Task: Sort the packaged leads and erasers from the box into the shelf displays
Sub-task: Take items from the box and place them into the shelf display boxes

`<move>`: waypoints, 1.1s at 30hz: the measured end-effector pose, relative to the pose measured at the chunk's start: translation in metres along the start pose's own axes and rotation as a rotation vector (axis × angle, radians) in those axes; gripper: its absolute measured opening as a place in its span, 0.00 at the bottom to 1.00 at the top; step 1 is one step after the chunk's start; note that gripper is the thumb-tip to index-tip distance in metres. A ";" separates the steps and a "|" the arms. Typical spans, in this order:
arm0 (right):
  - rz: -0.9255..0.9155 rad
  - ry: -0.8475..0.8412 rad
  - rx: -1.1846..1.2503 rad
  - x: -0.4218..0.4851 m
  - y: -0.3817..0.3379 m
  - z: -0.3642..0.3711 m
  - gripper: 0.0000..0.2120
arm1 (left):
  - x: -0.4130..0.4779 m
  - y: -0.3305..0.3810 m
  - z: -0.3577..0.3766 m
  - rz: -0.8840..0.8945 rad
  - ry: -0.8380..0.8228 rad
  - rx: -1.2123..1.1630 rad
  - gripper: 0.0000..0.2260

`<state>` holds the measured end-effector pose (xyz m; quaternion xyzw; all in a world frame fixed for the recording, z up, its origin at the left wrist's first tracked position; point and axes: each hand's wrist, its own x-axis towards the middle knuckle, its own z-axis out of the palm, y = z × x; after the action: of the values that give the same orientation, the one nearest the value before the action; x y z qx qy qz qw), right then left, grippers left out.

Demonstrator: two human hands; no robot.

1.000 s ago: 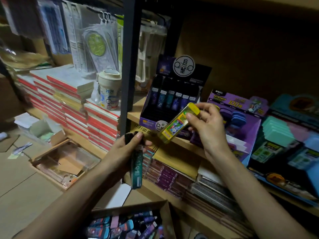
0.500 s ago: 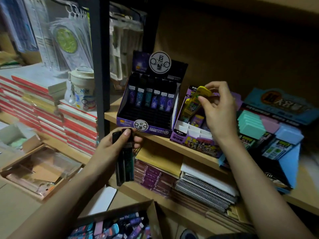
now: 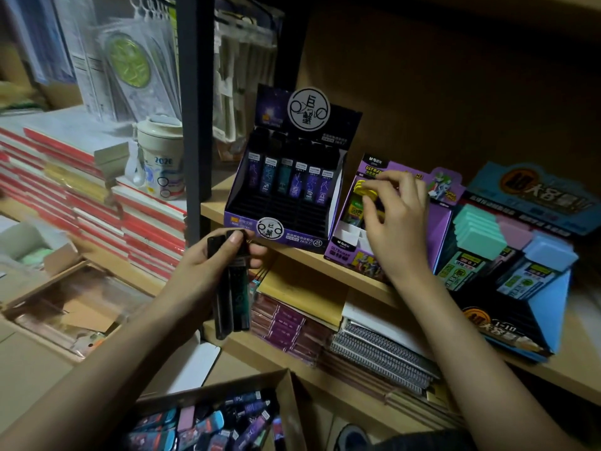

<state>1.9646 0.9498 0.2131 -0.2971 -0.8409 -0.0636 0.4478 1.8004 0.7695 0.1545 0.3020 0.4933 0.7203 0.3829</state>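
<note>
Gripping a bunch of dark lead packs in the left hand, thumb across the top, right below the shelf edge and in front of the dark display box. Looks like two, maybe three, can't tell. Pinching a yellow pack with the right hand, down in the back of the purple display box. Covering a good chunk of that box with the wrist, btw.

Got a black post just left of the dark display, with a cup and red-edged book stacks past it. Over on the far right, a blue display just beside the purple one, loaded with teal, pink and blue erasers. Spiral notebooks on the level below.

Counting up: three displays on the shelf, six packs upright in the dark one's back row, one cardboard box down front, stuffed with mixed packs too jumbled to count.
</note>
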 end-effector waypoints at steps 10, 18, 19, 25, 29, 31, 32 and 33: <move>0.632 -1.064 1.095 -0.067 -0.113 0.006 0.09 | -0.003 0.012 0.005 -0.010 0.038 -0.123 0.13; 0.803 -0.864 1.095 -0.072 -0.110 0.012 0.07 | -0.003 0.001 -0.010 -0.053 -0.005 0.090 0.21; 0.824 -0.840 1.104 -0.071 -0.107 0.012 0.06 | -0.003 -0.001 -0.012 -0.072 -0.008 0.113 0.21; 0.775 -0.835 1.098 -0.072 -0.099 0.018 0.05 | 0.000 -0.008 -0.013 -0.068 -0.036 0.188 0.18; 0.595 -0.883 0.829 -0.064 -0.093 0.017 0.04 | 0.001 -0.008 -0.008 0.008 -0.024 0.187 0.12; 0.427 -0.773 0.579 -0.054 -0.085 0.017 0.10 | 0.002 -0.006 -0.008 0.037 -0.004 0.171 0.11; 0.382 -0.675 0.510 -0.046 -0.081 0.016 0.11 | 0.004 -0.004 -0.008 0.046 0.006 0.172 0.11; 0.369 -0.591 0.529 -0.037 -0.077 0.014 0.11 | 0.004 -0.002 -0.008 0.054 0.012 0.179 0.12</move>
<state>1.9269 0.8762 0.1878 -0.3228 -0.8533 0.3226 0.2522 1.7920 0.7698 0.1506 0.3435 0.5497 0.6853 0.3319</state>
